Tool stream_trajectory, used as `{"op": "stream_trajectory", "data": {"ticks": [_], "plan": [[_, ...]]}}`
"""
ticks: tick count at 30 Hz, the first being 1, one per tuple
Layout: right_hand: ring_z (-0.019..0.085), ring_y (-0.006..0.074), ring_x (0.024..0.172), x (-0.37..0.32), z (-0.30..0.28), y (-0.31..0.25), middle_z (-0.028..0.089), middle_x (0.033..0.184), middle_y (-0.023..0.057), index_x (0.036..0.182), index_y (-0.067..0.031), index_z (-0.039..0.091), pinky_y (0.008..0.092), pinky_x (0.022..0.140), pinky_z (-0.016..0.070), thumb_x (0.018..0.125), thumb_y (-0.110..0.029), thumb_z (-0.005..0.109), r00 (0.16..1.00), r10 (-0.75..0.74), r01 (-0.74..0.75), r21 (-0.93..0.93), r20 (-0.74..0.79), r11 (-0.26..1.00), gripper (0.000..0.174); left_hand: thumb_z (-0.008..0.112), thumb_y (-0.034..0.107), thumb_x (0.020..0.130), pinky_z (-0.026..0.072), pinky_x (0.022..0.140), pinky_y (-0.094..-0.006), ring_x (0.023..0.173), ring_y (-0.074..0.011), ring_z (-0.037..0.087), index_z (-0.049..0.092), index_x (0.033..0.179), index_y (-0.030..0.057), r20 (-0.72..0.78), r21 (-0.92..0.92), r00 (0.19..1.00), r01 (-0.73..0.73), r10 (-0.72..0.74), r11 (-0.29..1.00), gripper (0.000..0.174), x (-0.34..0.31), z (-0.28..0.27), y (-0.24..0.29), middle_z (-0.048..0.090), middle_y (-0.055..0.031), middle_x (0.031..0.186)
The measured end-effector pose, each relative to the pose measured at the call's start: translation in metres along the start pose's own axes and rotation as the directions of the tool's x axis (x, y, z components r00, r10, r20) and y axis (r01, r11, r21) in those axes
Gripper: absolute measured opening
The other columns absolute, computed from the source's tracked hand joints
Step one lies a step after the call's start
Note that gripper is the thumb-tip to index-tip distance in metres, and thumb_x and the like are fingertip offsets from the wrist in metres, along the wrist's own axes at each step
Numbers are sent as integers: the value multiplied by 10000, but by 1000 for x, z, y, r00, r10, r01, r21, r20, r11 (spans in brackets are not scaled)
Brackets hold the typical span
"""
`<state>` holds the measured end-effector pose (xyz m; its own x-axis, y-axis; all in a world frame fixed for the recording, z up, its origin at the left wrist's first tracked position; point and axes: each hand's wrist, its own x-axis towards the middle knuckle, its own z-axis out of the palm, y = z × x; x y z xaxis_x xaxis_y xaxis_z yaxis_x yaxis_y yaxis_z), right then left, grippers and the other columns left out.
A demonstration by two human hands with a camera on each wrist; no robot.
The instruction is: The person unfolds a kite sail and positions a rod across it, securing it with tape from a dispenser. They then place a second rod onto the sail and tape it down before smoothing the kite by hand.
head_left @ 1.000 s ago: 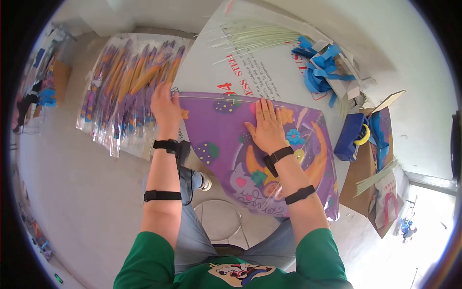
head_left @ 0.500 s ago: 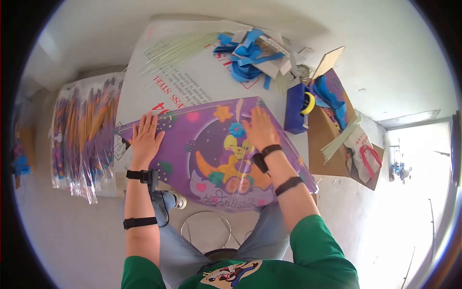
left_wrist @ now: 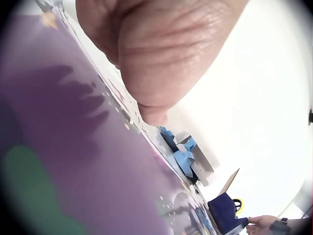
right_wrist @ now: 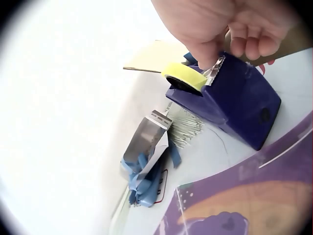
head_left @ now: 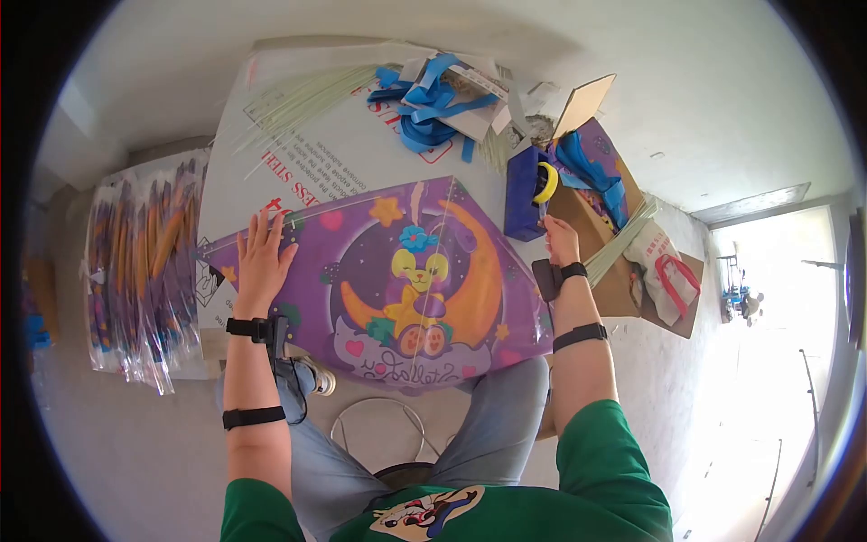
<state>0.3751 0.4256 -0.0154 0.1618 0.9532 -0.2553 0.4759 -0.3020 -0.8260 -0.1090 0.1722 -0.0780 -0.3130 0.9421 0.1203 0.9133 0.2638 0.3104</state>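
A purple printed sheet [head_left: 424, 298], with a bear and an orange moon on it, lies on the table under my left hand [head_left: 262, 264], which rests near its left end with straight fingers spread. The left wrist view shows the heel of that hand [left_wrist: 161, 54] beside the purple surface [left_wrist: 73, 122]. Right of the sheet stands a blue tape dispenser [head_left: 524, 194] with a yellow roll [head_left: 545, 182]. At its cutter, my right hand [head_left: 562, 242] pinches the tape's end between thumb and forefinger; the right wrist view shows these fingers, partly hiding the tape, at the dispenser [right_wrist: 239, 98].
Blue ribbons [head_left: 424, 126] with a white box and thin pale sticks [head_left: 302, 99] lie on the table's far part. Bagged colourful pieces [head_left: 149, 253] are at the left. An open cardboard box [head_left: 587, 235] and a white bag [head_left: 664, 271] stand at the right.
My right hand has left the sheet and moved right to the tape dispenser. My left hand has come down flat on the sheet's left part. The sheet has turned and shifted left in view.
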Motion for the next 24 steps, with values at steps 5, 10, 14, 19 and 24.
{"op": "stream_trajectory", "data": {"ticks": [5, 10, 14, 19, 24], "plan": [[463, 65, 542, 23, -10, 5, 525, 654, -44, 889, -91, 695, 221, 484, 412, 859, -278, 674, 969, 207, -216, 55, 135, 975, 191, 540, 369, 923, 215, 1115, -524, 1397, -339, 260, 379, 1431, 136, 54, -4, 996, 74, -74, 997, 582, 1, 7, -2, 302, -153, 1503], [535, 101, 660, 4, -1, 25, 554, 726, -8, 854, -84, 649, 253, 611, 471, 853, -178, 673, 986, 131, -168, 623, 106, 764, 97, 533, 388, 924, 219, 1110, -534, 1401, -332, 256, 372, 1438, 155, 93, 17, 990, 103, -104, 995, 587, 0, 12, -5, 289, -148, 1511], [553, 111, 693, -23, 15, 39, 574, 752, 20, 829, -24, 626, 252, 671, 490, 840, -90, 668, 998, 29, 20, 687, -60, 727, 79, 538, 386, 919, 228, 1100, -551, 1395, -325, 269, 360, 1443, 165, 89, 19, 992, 91, -93, 996, 596, 0, 9, -4, 293, -142, 1510], [574, 95, 683, -18, 29, 61, 605, 739, 17, 818, -3, 628, 207, 564, 451, 853, -109, 673, 991, -103, 133, 453, -91, 881, 120, 563, 393, 895, 237, 1096, -550, 1378, -314, 298, 367, 1433, 169, 71, 32, 992, 98, -100, 995, 615, -2, 8, -3, 310, -128, 1502], [601, 136, 765, -38, 18, 68, 617, 835, 63, 923, 46, 601, 230, 657, 490, 880, -116, 662, 989, 56, -17, 273, -136, 962, 178, 559, 389, 904, 226, 1104, -549, 1389, -304, 285, 386, 1422, 176, 56, -21, 992, 111, -109, 994, 586, -5, 10, -5, 309, -118, 1505]]}}
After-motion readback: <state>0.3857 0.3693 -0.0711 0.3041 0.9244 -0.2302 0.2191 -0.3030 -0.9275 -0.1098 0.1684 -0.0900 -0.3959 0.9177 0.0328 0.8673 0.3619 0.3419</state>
